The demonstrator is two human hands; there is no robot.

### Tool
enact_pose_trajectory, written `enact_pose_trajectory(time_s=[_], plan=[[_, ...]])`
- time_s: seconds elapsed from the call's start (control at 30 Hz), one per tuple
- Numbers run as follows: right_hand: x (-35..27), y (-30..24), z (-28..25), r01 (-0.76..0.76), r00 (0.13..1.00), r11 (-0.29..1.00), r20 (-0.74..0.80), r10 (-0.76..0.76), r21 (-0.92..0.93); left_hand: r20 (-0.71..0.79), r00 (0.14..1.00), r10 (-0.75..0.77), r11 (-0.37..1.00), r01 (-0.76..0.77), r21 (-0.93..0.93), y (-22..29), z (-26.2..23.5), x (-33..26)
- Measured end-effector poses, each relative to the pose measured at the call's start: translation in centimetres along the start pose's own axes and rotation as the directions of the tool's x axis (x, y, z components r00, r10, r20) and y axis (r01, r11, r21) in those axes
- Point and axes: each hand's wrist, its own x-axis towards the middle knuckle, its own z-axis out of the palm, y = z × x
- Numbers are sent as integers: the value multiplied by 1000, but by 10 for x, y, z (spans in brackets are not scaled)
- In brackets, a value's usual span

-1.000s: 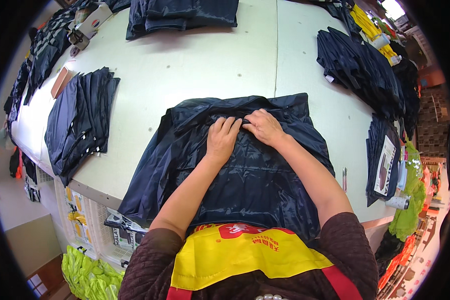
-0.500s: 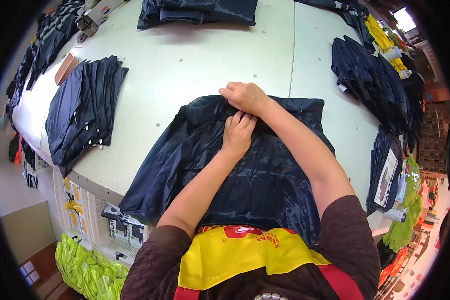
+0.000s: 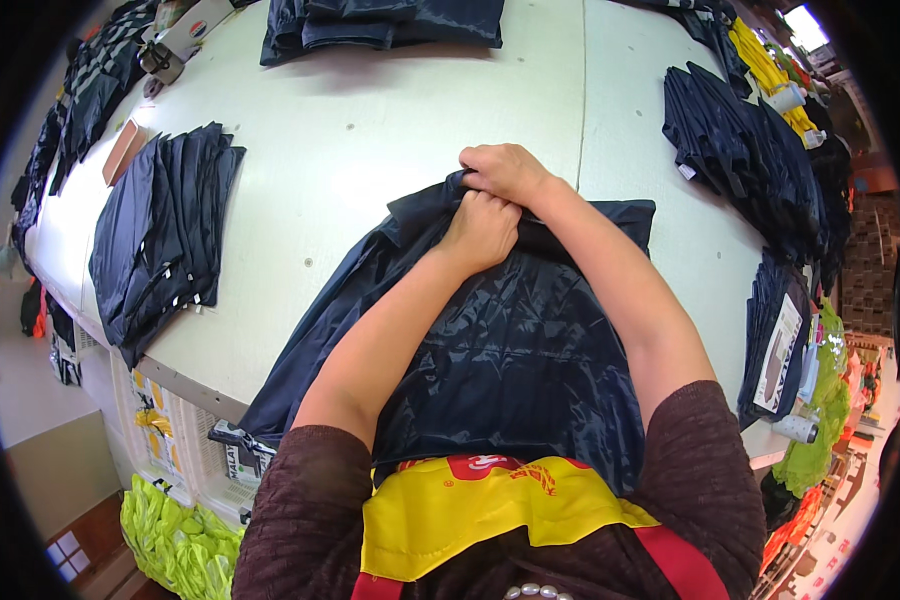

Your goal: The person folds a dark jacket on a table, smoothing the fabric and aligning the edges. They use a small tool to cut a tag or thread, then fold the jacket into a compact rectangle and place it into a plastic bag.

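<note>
A shiny dark navy garment (image 3: 510,350) lies spread on the pale table in front of me, its lower part reaching my apron. At its upper edge my right hand (image 3: 510,174) is closed, fingers curled on a bunched bit of the cloth. Just below and touching it, my left hand (image 3: 482,232) is closed on the same cloth, knuckles up. Both sets of fingertips are mostly hidden. The garment's upper left part stands up in a loose fold beside the hands, while its upper right corner lies flat beyond my right forearm.
Stacks of navy garments lie at the left (image 3: 165,235), the far edge (image 3: 385,25) and the right (image 3: 740,155). A packaged navy bundle (image 3: 775,340) sits near the right edge. White crates (image 3: 185,425) stand below the table's left edge (image 3: 195,385), by bright green cloth (image 3: 175,540).
Both hands have moved slightly right, my right one also farther away, with the garment's upper edge. The cloth's upper left part is now lifted and folded inward.
</note>
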Motion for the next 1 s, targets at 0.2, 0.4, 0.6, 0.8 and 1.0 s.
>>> enact_pose_trajectory(time_s=[0.2, 0.4, 0.6, 0.8, 1.0], plan=[[-39, 35, -46, -289, 903, 957, 340, 261, 33, 195, 979, -62, 997, 53, 49, -18, 6, 12], [-121, 71, -71, -507, 840, 859, 182, 512, -75, 476, 795, -375, 924, 363, 122, -19, 1, 53], [-145, 73, -50, -612, 787, 790, -69, 613, 30, 282, 906, -317, 928, 234, 291, -16, 21, 61], [-151, 75, -24, -663, 714, 741, -205, 670, 112, -40, 988, -147, 988, 149, 52, 12, 41, 50], [-159, 78, -29, -591, 780, 799, -174, 601, 110, -20, 993, 120, 992, -120, -29, 43, 57, 66]])
